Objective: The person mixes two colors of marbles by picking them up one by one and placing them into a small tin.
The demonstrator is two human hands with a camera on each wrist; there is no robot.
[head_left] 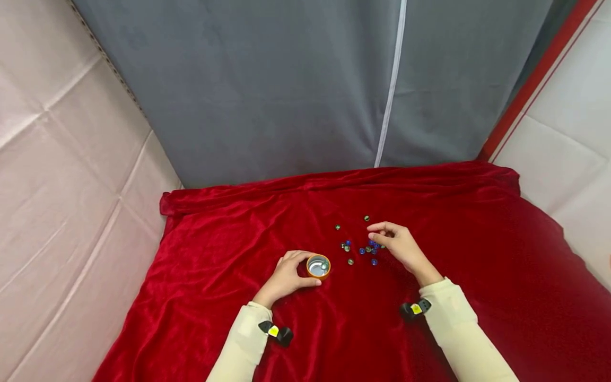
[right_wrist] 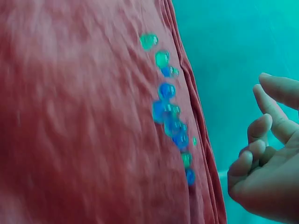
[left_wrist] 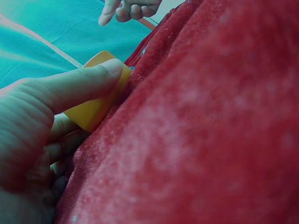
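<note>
In the head view my left hand [head_left: 286,273] holds a small yellow-orange cup [left_wrist: 96,109] by its side, with the thumb near and the fingers round the far side. The cup stands on the red cloth, and a clear greenish marble [head_left: 324,265] lies inside it. Over the scattered marbles hovers my right hand [head_left: 398,245], thumb and forefinger stretched out and apart, the other fingers bent in. Nothing shows between them. Beneath and beside that hand lie several blue marbles [head_left: 374,262] and several green marbles [head_left: 350,261], loosely clustered.
Wrinkled red velvet cloth [head_left: 215,276] covers the table, bunched in a fold along its back edge. A grey curtain [head_left: 286,95] hangs behind, with pale panels [head_left: 71,185] at the sides. Two stray green marbles [head_left: 366,218] lie farther back on the cloth.
</note>
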